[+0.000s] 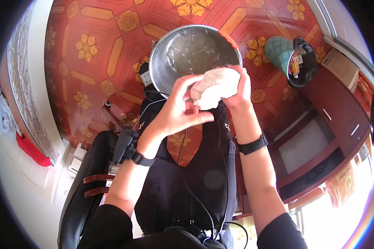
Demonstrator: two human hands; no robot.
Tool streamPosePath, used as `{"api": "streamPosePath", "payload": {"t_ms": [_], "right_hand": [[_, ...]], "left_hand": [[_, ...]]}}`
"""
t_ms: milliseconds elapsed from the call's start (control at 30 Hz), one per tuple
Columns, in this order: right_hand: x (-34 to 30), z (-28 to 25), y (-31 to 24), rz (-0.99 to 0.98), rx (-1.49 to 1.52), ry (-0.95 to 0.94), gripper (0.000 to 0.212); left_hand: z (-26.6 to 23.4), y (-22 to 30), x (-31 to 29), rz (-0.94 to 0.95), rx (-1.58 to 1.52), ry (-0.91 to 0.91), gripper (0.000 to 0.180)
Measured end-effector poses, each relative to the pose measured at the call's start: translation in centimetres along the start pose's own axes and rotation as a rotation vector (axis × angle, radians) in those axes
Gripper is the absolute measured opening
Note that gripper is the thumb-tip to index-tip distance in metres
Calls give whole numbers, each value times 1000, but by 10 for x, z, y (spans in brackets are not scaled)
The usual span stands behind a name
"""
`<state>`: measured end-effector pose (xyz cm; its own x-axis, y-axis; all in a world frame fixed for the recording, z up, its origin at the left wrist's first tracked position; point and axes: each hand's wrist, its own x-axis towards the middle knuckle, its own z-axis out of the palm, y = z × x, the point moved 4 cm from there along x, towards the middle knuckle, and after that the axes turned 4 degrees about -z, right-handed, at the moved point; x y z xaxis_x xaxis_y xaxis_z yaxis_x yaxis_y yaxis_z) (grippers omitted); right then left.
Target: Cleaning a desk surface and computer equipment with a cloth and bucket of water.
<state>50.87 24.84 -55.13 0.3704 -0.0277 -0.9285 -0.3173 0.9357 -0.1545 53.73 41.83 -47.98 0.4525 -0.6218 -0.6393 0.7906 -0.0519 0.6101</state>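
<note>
A crumpled off-white cloth (215,88) is bunched up above my lap, near the front rim of a metal basin (158,68). My right hand (239,93) is closed around its right side. My left hand (176,106) is at the cloth's left side, with fingers apart and thumb stretched out below it. Some left fingertips meet or pass behind the cloth; their exact contact is hidden. The round basin stands on the floor in front of me, with water in it and an orange-red strip on its far right rim.
A teal bin (277,52) lined with a black bag holds rubbish at the right. Beyond it sits a cardboard box (340,68) by a dark red cabinet (316,97). A black chair arm (87,182) is at my left. Thin cables (197,199) run along my legs.
</note>
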Motion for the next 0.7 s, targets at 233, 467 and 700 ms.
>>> {"api": "streamPosePath", "payload": {"t_ms": [233, 467, 700], "right_hand": [[-42, 20, 34, 203, 59, 89, 19], [-68, 50, 41, -440, 29, 291, 25], [-100, 82, 33, -1327, -722, -73, 25]], "left_hand": [[6, 29, -13, 721, 982, 196, 85], [29, 0, 6, 260, -1032, 627, 44], [-18, -19, -7, -159, -1161, 426, 45]]}}
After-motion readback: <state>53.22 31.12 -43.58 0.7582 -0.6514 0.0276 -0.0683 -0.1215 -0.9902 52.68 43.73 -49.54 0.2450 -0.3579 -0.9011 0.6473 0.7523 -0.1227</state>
